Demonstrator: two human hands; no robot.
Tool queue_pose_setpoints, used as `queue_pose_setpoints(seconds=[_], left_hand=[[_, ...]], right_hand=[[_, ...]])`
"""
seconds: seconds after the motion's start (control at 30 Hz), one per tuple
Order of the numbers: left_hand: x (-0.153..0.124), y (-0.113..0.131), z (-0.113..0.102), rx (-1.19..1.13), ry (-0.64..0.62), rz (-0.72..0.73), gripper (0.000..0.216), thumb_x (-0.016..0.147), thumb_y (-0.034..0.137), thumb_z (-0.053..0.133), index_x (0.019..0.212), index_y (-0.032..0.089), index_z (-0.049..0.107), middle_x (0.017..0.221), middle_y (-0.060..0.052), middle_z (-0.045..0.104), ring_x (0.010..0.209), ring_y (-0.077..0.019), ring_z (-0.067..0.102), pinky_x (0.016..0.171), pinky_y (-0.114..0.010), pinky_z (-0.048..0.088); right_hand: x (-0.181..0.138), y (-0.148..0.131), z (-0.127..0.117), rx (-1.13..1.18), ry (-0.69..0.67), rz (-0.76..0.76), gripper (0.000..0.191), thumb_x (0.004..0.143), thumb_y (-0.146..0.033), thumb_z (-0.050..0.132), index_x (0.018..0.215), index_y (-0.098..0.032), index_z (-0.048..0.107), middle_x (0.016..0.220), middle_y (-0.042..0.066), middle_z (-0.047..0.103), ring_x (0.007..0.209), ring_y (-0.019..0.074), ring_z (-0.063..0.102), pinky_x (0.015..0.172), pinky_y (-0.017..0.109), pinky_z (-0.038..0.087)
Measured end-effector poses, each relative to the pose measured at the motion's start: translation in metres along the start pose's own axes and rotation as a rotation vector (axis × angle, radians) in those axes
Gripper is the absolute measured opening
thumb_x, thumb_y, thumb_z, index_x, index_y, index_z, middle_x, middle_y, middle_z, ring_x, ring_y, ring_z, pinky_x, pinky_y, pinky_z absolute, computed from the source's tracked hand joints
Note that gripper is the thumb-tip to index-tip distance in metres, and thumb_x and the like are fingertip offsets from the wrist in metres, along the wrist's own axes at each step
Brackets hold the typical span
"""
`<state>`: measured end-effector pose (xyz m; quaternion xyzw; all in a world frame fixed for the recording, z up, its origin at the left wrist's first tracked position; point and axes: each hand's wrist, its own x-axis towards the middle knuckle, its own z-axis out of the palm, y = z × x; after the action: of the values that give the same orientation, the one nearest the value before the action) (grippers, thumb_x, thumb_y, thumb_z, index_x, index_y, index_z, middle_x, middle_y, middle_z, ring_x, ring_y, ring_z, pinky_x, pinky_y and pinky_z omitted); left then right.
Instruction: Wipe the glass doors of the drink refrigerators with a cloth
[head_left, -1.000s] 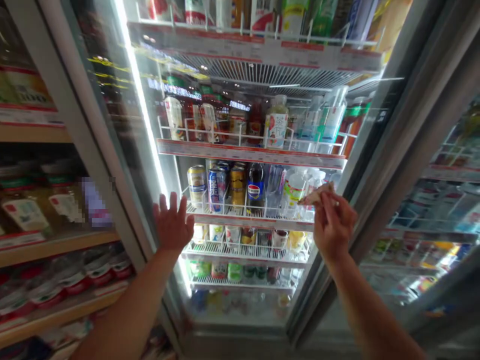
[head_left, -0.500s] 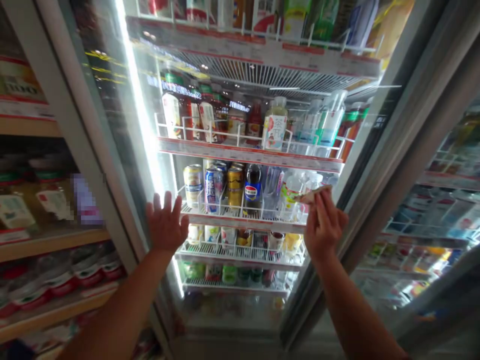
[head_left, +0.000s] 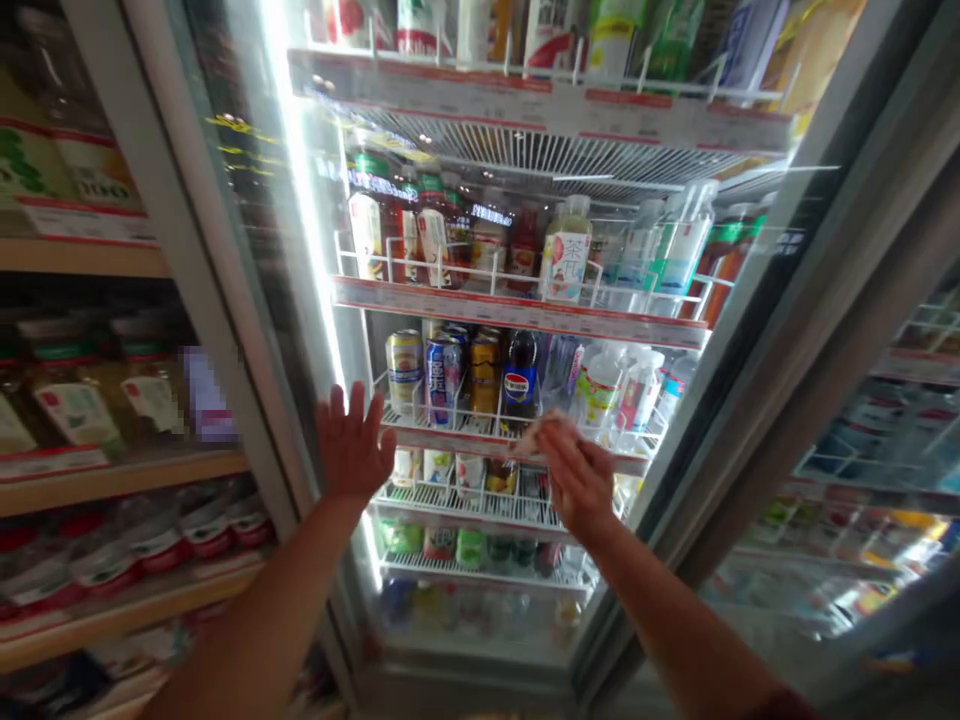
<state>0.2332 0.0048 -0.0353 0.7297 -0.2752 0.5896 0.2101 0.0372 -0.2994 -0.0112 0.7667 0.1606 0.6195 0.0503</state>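
My left hand (head_left: 351, 445) is flat with its fingers spread, at the left side of the glass door of a lit drinks fridge. In my right hand (head_left: 577, 475) is a crumpled pale cloth (head_left: 541, 432), pressed under the fingers at the middle of the door; motion blurs it a little. Through the glass, a dark cola bottle (head_left: 520, 375) with a blue label stands just above the cloth. Left of it are a golden can (head_left: 485, 370), a blue can (head_left: 442, 380) and a pale can (head_left: 405, 370).
Wire-fronted shelves inside hold several bottles, among them a tea bottle (head_left: 566, 255). A metal door frame (head_left: 697, 420) runs down the right. On the left, a wooden shelf (head_left: 135, 480) carries jars and packs. More fridge shelves show at far right.
My right hand has swept left and slightly down with the cloth, from the door's right side to its middle. My left hand keeps its place at the door's left side. The view has shifted slightly.
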Motion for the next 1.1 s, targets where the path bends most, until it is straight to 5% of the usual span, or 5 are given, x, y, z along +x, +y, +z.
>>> queue_pose_setpoints(seconds=[0.37, 0.57, 0.73, 0.97, 1.1], left_hand=[[-0.001, 0.0, 0.0, -0.003, -0.014, -0.016, 0.058, 0.099, 0.043, 0.038, 0.154, 0.023, 0.034, 0.164, -0.01, 0.029, 0.157, -0.0288, 0.009, 0.126, -0.057, 0.009], [-0.001, 0.001, -0.001, -0.018, -0.041, -0.06, 0.056, 0.1, 0.048, 0.036, 0.149, 0.022, 0.042, 0.163, -0.009, 0.032, 0.157, -0.0291, 0.01, 0.127, -0.055, 0.009], [0.0, 0.003, -0.003, -0.016, -0.076, -0.094, 0.058, 0.101, 0.051, 0.032, 0.149, 0.02, 0.043, 0.163, -0.01, 0.033, 0.157, -0.0281, 0.008, 0.127, -0.056, 0.007], [0.001, 0.005, -0.005, -0.029, -0.038, -0.044, 0.057, 0.101, 0.045, 0.036, 0.154, 0.023, 0.036, 0.165, -0.008, 0.027, 0.157, -0.0259, 0.004, 0.128, -0.056, 0.008], [0.001, 0.006, -0.005, -0.022, -0.021, -0.032, 0.06, 0.101, 0.043, 0.037, 0.158, 0.03, 0.027, 0.167, -0.005, 0.022, 0.157, -0.0234, 0.003, 0.128, -0.056, 0.007]], right_hand=[[0.024, -0.011, 0.013, 0.002, 0.062, 0.148, 0.06, 0.096, -0.015, 0.056, 0.152, -0.029, 0.043, 0.139, 0.003, 0.064, 0.113, 0.0224, 0.059, 0.096, 0.037, 0.042], [0.006, -0.049, 0.03, 0.122, -0.271, -0.192, 0.055, 0.097, -0.02, 0.051, 0.151, -0.03, 0.045, 0.142, -0.002, 0.062, 0.108, 0.0205, 0.056, 0.085, 0.035, 0.042], [0.051, -0.037, 0.033, 0.079, -0.051, 0.144, 0.067, 0.097, -0.02, 0.052, 0.158, -0.036, 0.028, 0.145, -0.001, 0.059, 0.118, 0.0246, 0.055, 0.095, 0.04, 0.04], [0.012, -0.076, 0.055, 0.175, -0.222, -0.278, 0.024, 0.098, -0.028, 0.056, 0.118, -0.027, 0.07, 0.134, -0.006, 0.067, 0.107, 0.0176, 0.055, 0.082, 0.034, 0.04], [0.032, -0.058, 0.042, 0.125, -0.16, -0.074, 0.035, 0.096, -0.024, 0.058, 0.13, -0.031, 0.064, 0.136, -0.004, 0.066, 0.112, 0.0206, 0.054, 0.089, 0.036, 0.04]])
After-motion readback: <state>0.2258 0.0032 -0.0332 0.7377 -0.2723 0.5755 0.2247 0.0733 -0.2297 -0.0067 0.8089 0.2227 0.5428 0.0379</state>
